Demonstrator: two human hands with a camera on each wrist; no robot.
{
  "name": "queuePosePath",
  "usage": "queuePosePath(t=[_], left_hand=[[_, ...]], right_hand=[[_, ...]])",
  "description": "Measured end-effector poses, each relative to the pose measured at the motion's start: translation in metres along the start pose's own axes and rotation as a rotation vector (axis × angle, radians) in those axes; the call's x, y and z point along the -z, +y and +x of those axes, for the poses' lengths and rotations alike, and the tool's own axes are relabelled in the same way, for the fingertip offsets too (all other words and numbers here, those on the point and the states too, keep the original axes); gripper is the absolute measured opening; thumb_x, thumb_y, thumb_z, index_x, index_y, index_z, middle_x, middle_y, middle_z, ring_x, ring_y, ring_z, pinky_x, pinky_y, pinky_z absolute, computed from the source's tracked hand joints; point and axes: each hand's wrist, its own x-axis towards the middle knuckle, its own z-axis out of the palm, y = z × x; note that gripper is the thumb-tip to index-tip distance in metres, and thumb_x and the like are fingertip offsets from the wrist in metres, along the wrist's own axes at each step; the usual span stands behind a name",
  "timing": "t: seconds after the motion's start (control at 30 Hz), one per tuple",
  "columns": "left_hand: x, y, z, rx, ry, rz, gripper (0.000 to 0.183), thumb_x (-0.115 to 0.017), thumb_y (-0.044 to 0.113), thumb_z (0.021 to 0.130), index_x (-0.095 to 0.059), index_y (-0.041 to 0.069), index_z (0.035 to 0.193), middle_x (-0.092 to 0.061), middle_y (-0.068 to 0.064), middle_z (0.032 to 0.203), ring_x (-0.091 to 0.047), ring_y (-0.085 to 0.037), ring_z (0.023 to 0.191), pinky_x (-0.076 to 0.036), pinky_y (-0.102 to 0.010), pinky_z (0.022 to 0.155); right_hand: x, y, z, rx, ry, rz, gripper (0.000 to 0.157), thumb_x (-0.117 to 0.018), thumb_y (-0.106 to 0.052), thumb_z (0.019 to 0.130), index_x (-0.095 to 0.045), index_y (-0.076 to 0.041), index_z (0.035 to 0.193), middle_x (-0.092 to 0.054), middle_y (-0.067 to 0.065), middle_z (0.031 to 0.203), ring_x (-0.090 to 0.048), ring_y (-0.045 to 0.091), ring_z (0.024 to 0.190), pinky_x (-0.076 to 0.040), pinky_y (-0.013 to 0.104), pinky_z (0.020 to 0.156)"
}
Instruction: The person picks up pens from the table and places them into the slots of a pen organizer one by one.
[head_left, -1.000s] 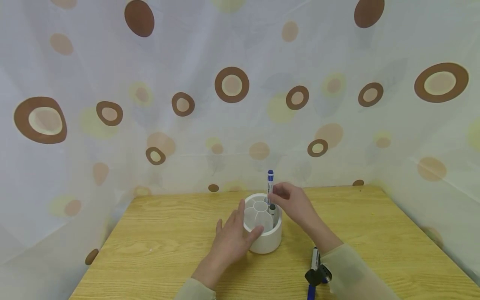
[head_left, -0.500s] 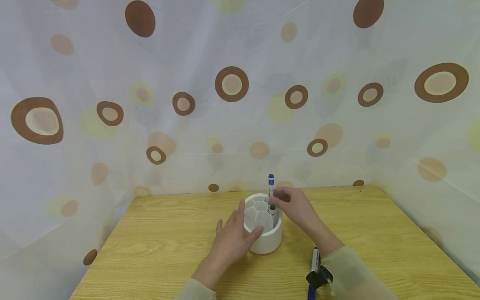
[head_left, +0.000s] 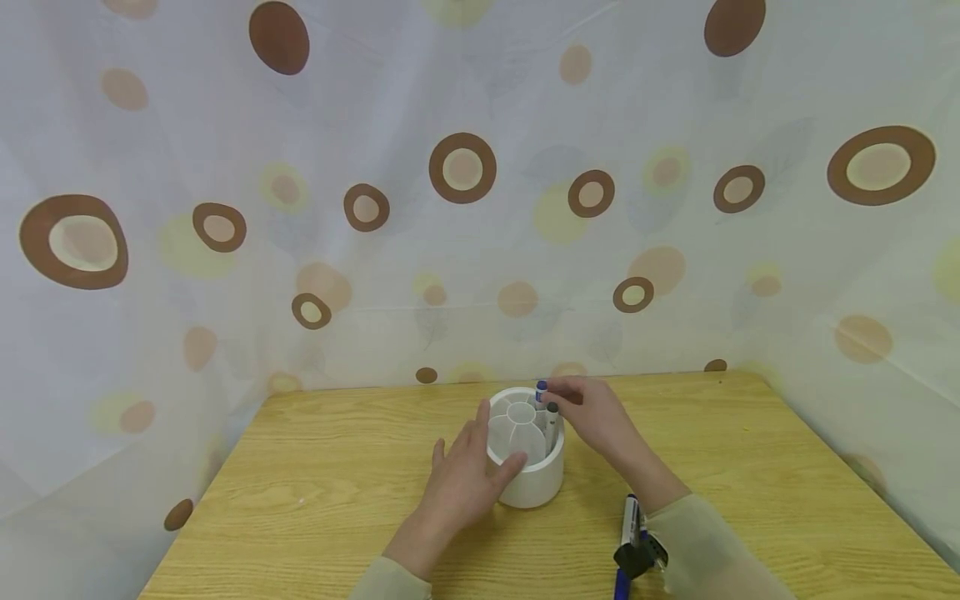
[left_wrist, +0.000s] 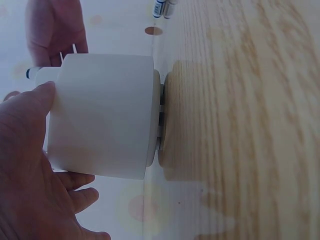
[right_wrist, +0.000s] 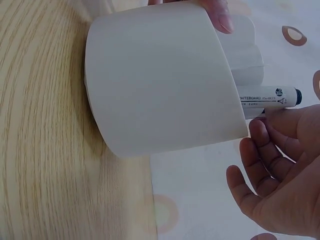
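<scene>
A round white pen holder (head_left: 534, 490) with several compartments stands upright on the wooden table. My left hand (head_left: 467, 483) grips its left side, thumb at the front of the rim and fingers round the far side. At the right rear compartment, my right hand (head_left: 591, 410) pinches a blue-capped marker (head_left: 541, 390) near its top; most of the marker is down inside the holder. Just in front of it, a black-capped whiteboard marker (head_left: 552, 417) stands in the holder. The right wrist view shows this black-capped marker (right_wrist: 270, 96) beside my thumb, while the blue one is hidden there.
Several more markers (head_left: 628, 517) lie on the table (head_left: 345, 500) under my right forearm, partly covered by a black wrist device (head_left: 637, 556). A white curtain (head_left: 465, 250) with brown and beige spots closes off the back and both sides.
The blue-capped marker has gone down into the holder, leaving little above my right fingertips. The black-capped marker has shifted slightly right and up. My left hand stays in place.
</scene>
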Motion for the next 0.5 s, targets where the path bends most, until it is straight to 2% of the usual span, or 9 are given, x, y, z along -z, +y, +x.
queuePosePath(t=[0.27, 0.5], left_hand=[[-0.0013, -0.0015, -0.0002, -0.005, 0.008, 0.006, 0.099, -0.055, 0.069, 0.108, -0.015, 0.011, 0.178, -0.046, -0.022, 0.169, -0.046, -0.039, 0.155, -0.017, -0.075, 0.129], [-0.0004, -0.0014, 0.0008, -0.005, 0.009, 0.005, 0.099, -0.055, 0.070, 0.108, -0.015, 0.012, 0.178, -0.044, -0.022, 0.170, -0.046, -0.041, 0.155, -0.015, -0.074, 0.129]], right_hand=[[0.0028, 0.0025, -0.0009, -0.016, 0.020, -0.019, 0.030, -0.066, -0.011, 0.112, -0.074, 0.000, 0.139, -0.074, 0.019, 0.138, -0.069, 0.041, 0.130, -0.057, 0.055, 0.110], [0.0090, 0.0054, -0.0044, -0.018, 0.030, -0.030, 0.032, -0.061, -0.014, 0.115, -0.073, -0.005, 0.143, -0.072, 0.018, 0.142, -0.067, 0.040, 0.132, -0.053, 0.060, 0.112]])
